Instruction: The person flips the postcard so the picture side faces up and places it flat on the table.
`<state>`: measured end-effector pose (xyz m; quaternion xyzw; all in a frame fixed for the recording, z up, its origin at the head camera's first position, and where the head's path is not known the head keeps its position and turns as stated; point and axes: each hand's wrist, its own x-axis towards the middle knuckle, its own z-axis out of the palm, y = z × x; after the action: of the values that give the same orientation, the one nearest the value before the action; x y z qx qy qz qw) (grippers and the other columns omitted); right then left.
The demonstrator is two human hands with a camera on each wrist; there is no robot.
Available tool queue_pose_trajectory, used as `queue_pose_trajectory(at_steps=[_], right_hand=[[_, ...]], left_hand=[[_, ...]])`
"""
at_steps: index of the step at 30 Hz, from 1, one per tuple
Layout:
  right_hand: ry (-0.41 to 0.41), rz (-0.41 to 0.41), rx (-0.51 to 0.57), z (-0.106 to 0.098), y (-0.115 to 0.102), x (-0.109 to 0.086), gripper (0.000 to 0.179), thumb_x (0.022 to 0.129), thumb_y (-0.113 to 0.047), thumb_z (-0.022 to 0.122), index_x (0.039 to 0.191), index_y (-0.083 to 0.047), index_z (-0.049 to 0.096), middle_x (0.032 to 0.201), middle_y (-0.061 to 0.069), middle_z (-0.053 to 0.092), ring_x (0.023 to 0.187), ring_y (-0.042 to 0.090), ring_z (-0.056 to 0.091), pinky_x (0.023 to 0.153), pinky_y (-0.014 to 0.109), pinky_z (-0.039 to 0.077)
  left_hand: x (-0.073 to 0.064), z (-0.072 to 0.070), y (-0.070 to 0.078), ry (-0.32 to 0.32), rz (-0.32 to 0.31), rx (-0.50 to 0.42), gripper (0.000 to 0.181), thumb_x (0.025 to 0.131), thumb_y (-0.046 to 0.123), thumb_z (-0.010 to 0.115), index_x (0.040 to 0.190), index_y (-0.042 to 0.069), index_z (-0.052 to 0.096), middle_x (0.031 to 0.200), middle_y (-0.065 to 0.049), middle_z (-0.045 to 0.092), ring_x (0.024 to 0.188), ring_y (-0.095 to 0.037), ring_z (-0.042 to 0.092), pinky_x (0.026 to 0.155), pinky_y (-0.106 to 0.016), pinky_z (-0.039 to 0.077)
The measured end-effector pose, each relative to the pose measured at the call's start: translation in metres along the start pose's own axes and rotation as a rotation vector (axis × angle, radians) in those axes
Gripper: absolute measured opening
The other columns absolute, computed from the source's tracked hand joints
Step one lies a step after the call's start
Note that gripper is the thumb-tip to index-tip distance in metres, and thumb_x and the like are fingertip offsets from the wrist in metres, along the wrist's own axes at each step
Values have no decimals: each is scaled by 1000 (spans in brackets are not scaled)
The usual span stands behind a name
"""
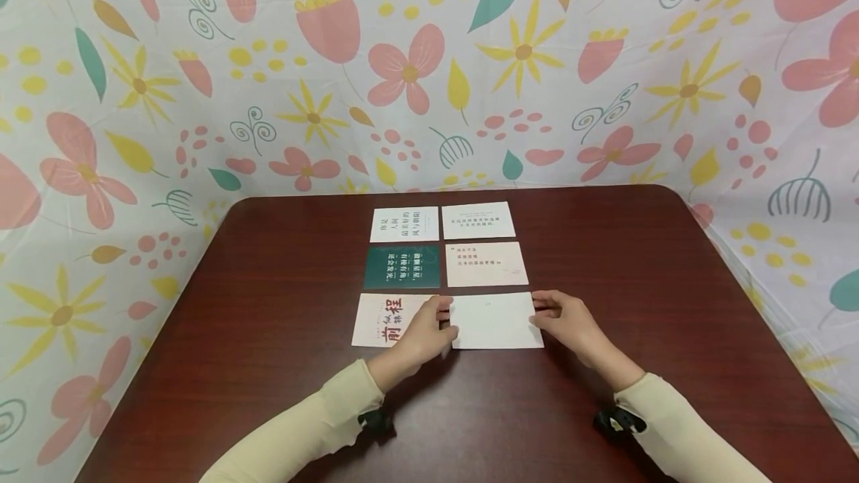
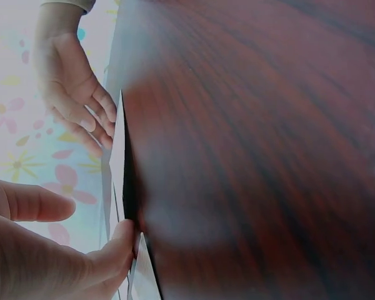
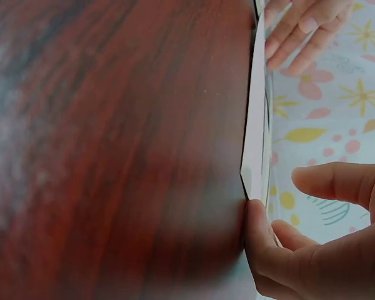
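A plain white card (image 1: 496,321) with a tiny mark near its top lies at the front right of a two-column group of cards. At its left edge is my left hand (image 1: 424,332), partly covering a pink card with red characters (image 1: 369,321). My right hand (image 1: 570,324) is at the white card's right edge. In the left wrist view, the left fingertips (image 2: 124,240) touch the card's edge while the thumb stands apart. The right wrist view shows the right fingertips (image 3: 256,215) against the near corner of the card, thumb also away from it.
Behind lie a dark green card (image 1: 403,267), a pale pink card with small text (image 1: 486,264), and two white printed cards, one at left (image 1: 404,224) and one at right (image 1: 479,221). A floral cloth (image 1: 429,133) borders the reddish-brown table (image 1: 282,282).
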<state>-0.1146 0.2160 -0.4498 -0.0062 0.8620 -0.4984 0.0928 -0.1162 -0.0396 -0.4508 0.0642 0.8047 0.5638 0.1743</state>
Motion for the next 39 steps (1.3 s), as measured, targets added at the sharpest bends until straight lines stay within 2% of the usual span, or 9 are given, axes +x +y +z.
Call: queue_pose_trajectory(at_steps=[8, 16, 21, 28, 34, 39], right_hand=[[19, 28, 38, -1, 2, 1, 45, 88, -1, 65, 129, 10, 52, 122, 28, 58, 103, 34, 61, 72, 22, 50], [39, 34, 120, -4, 0, 1, 44, 87, 1, 64, 130, 7, 55, 123, 26, 58, 99, 24, 63, 71, 20, 49], [55, 32, 156, -5, -3, 0, 44, 87, 3, 63, 130, 7, 55, 124, 27, 57, 100, 23, 63, 72, 20, 49], [77, 28, 167, -7, -4, 1, 44, 87, 2, 64, 130, 6, 55, 121, 26, 59, 95, 16, 63, 72, 20, 50], [93, 22, 182, -9, -3, 1, 44, 87, 2, 65, 129, 7, 55, 117, 26, 60, 89, 9, 63, 71, 20, 50], [89, 37, 209, -9, -4, 3, 46, 87, 0, 66, 131, 8, 52, 116, 25, 58, 88, 6, 62, 72, 20, 51]], left_hand=[[3, 0, -2, 25, -2, 0, 49, 86, -3, 59, 133, -7, 44, 123, -20, 48, 112, -32, 50, 93, -43, 47], [6, -4, -3, 84, 42, 43, 45, 82, -5, 64, 126, -4, 53, 114, -17, 47, 101, -27, 54, 85, -38, 48], [8, -6, -2, 104, 66, 52, 43, 79, -8, 63, 121, -2, 57, 111, -16, 45, 97, -25, 53, 78, -33, 49], [8, -6, -2, 127, 83, 10, 44, 76, -8, 64, 119, -3, 56, 111, -18, 45, 94, -25, 56, 78, -33, 52], [11, -7, 0, 122, 40, -34, 56, 77, -8, 66, 130, -5, 47, 111, -18, 49, 90, -22, 57, 77, -31, 53], [12, -9, 2, 132, 28, -85, 58, 77, -9, 66, 131, -8, 45, 102, -17, 56, 84, -19, 57, 73, -28, 53]])
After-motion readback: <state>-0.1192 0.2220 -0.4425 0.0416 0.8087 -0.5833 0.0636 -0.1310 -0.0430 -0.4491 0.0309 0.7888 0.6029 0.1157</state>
